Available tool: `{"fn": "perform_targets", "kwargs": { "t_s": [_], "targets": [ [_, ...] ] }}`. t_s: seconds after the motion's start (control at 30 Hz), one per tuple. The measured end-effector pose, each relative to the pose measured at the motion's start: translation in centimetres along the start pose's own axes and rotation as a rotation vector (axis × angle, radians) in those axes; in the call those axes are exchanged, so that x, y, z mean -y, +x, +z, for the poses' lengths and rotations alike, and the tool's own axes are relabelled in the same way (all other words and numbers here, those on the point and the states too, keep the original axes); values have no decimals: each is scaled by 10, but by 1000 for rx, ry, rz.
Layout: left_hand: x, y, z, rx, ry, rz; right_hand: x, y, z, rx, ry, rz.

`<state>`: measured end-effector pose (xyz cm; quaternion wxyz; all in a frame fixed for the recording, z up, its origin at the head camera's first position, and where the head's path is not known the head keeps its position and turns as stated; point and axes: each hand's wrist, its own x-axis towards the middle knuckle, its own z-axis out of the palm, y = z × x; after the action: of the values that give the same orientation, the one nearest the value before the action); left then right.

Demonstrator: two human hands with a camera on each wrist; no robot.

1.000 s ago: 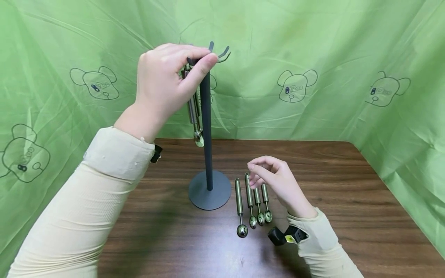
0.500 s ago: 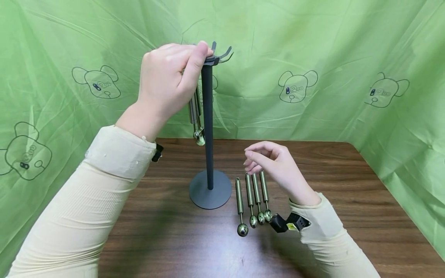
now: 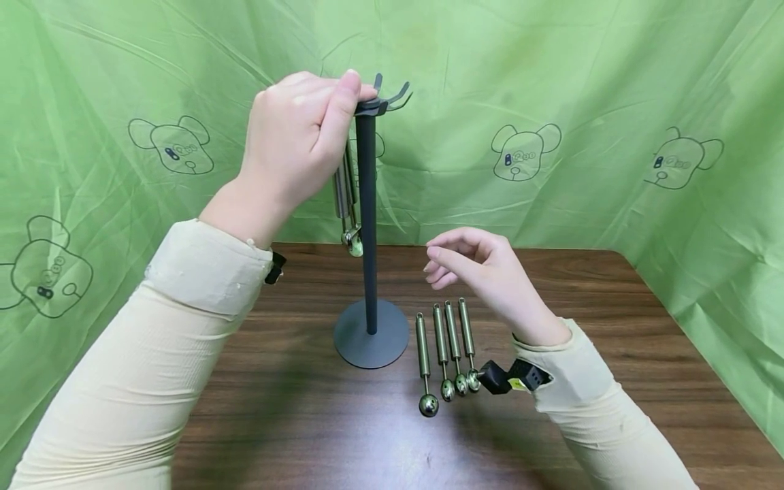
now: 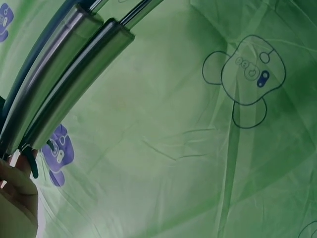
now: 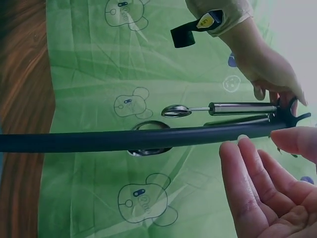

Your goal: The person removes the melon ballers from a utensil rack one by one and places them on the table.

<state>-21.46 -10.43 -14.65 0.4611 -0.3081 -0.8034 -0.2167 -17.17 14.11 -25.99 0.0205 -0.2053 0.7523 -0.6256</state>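
My left hand (image 3: 294,143) grips the hooked top of a dark grey utensil stand (image 3: 367,224), thumb raised and fingers curled. What its hidden fingers touch cannot be told. Steel melon ballers (image 3: 341,194) hang beneath it behind the post; two handles (image 4: 81,79) appear in the left wrist view. One oval scoop (image 5: 177,110) hangs head-down in the right wrist view, and a larger rounded head is partly covered by the post. My right hand (image 3: 484,272) hovers with loosely bent fingers, holding nothing, above several melon ballers (image 3: 454,333) lying side by side on the table.
The stand's round base (image 3: 370,347) rests on the brown wooden table (image 3: 294,422). Bare hooks (image 3: 398,94) stick out at its top right. Green cloth (image 3: 441,177) with printed bear faces surrounds the back and sides.
My right hand has risen away from the melon ballers on the table. My left thumb has drawn back and up from the post, baring more of the stand's top.
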Motion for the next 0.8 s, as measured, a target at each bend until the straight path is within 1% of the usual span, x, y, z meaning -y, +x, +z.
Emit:
{"fn": "perform_targets", "kwargs": {
  "t_s": [0.2, 0.3, 0.37, 0.47, 0.63, 0.73, 0.8],
  "targets": [
    [-3, 3, -9, 105, 22, -28, 9, 6, 4, 9, 4, -42],
    [-4, 4, -12, 134, 44, -9, 13, 11, 6, 10, 4, -53],
    [-6, 5, -14, 155, 57, -16, 17, 14, 7, 6, 8, -66],
    [-9, 7, -17, 191, 98, -19, 22, 18, 8, -6, 25, -93],
    [-15, 9, -20, 259, 183, -45, 29, 25, 13, -22, 49, -132],
    [-18, 10, -21, 282, 220, -62, 32, 30, 18, -33, 76, -144],
    [-20, 10, -21, 285, 244, -70, 34, 33, 23, -41, 100, -156]
  ]
}}
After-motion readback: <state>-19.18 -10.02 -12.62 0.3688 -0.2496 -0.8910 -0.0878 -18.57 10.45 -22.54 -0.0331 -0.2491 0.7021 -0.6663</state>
